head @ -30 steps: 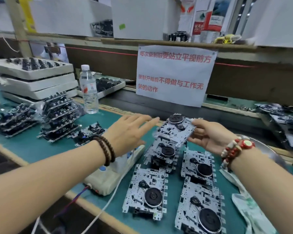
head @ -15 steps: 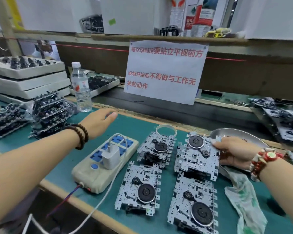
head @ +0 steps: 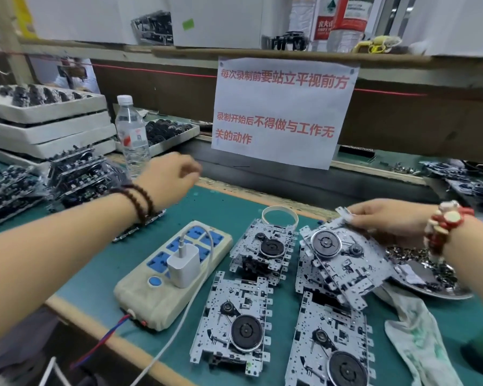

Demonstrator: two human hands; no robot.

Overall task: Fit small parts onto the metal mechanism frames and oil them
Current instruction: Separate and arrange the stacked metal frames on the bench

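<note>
Since the earlier frame, right hand (head: 393, 218) has lifted one metal frame (head: 343, 260) off the mat and tilted it, its lower edge now resting over the frame beneath; left hand (head: 170, 178) has swung further toward the far left of the table (head: 89, 277), fingers now loosely curled with nothing seen in them. Right hand: pinches the tilted frame at its far corner, thumb side hidden. Remaining frames: one (head: 262, 246) mid-table with a white ring (head: 280, 215) at its far edge, one (head: 236, 321) at the near edge, one (head: 329, 349) at the near right, partly under the tilted piece. Small parts dish (head: 441, 291): right edge, loose metal bits inside. Stacked assemblies (head: 76, 176): far left, beside a water bottle (head: 131, 135). Power strip (head: 173, 271): left of the frames, charger plugged in. Rag (head: 418, 338): near right corner. Risks, as judged: a corner pinch may let the tilted frame slip and knock the pieces below; the reaching left forearm could brush the bottle or the stack
</note>
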